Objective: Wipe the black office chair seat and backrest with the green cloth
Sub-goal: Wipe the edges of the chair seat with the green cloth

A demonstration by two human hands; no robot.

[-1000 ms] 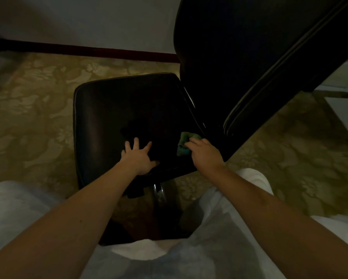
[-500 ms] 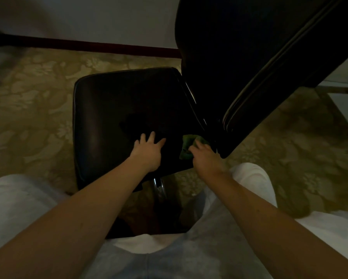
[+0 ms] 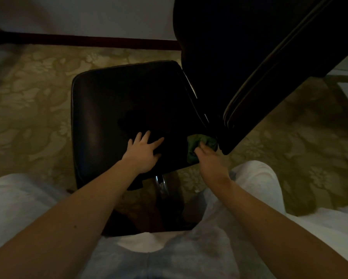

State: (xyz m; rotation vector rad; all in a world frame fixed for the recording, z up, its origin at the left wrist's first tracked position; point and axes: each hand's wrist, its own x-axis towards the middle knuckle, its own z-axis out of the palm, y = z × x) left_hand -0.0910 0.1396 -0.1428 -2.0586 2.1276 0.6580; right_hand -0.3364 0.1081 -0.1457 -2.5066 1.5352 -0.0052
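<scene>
Head view. We logged the step as wiping the seat (image 3: pixel 112 109), down at its near right corner, where it meets the backrest (image 3: pixel 239 57).

The right hand (image 3: pixel 211 162) gripped the green cloth (image 3: pixel 199 144), fingers curled over the bunched fabric. Most of the cloth stuck out on the far side of the fingers. It lay on the seat just beside the backrest's lower corner; we could not tell whether it touched that corner.

The left hand (image 3: pixel 144 153) held nothing. It lay flat on the seat by the near edge with fingers spread, left of the cloth and apart from it. We judged it was bracing the chair.

Next move, as we judged it: drag the cloth left and far across the seat with steady downward pressure. The flat hand sat in that path, so it would need shifting. The backrest looked not yet started and would call for upward strokes.

Looks:
- The seat was black and smooth, leather-like, with a faint sheen and a pale piped rim.
- The backrest was equally dark, rising tall at far right, with a light trim line along its edge.
- The cloth was dark green and crumpled.
- The light was too dim to see dust or wiped patches.

A chrome column (image 3: pixel 161 183) showed under the seat, over patterned carpet (image 3: pixel 28 109).
</scene>
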